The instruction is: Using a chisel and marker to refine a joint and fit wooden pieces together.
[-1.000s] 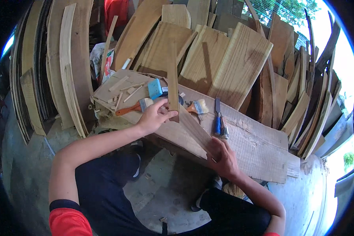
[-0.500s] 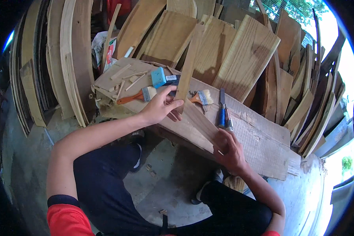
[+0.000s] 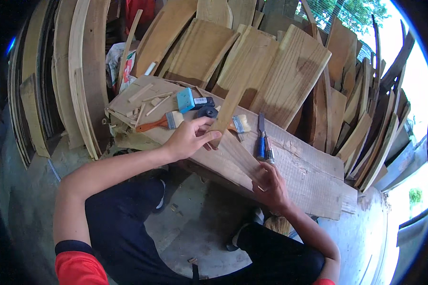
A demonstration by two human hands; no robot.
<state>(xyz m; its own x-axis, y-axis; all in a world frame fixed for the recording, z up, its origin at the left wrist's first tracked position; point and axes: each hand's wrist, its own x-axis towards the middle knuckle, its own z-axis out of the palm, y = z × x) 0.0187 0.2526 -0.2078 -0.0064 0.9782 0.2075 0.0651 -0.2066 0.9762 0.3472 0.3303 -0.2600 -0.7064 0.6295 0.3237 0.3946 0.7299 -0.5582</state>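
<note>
A narrow wooden strip [image 3: 231, 107] rises at a slant from my left hand [image 3: 199, 137], which grips its lower end where it meets a second, paler strip [image 3: 240, 156]. That second strip runs down to the right into my right hand [image 3: 271, 187], whose fingers are wrapped round its end. Both strips are over the plank bench [image 3: 314, 194]. Just beyond my hands lie two paintbrushes [image 3: 161, 123] with pale bristles, a black roll [image 3: 207, 112], a blue block [image 3: 185, 99] and, at the right, a chisel [image 3: 262, 135] beside another metal-ended tool [image 3: 270, 152].
Small wood offcuts [image 3: 154, 102] cover the bench's back left. Many boards [image 3: 290, 76] lean upright behind and along both sides, with a white printed bag [image 3: 126, 71] among them. My legs [image 3: 123, 223] are bent below the bench's near edge.
The upright strip has tilted further to the right, while both my hands stay on the strips. The view has also shifted slightly.
</note>
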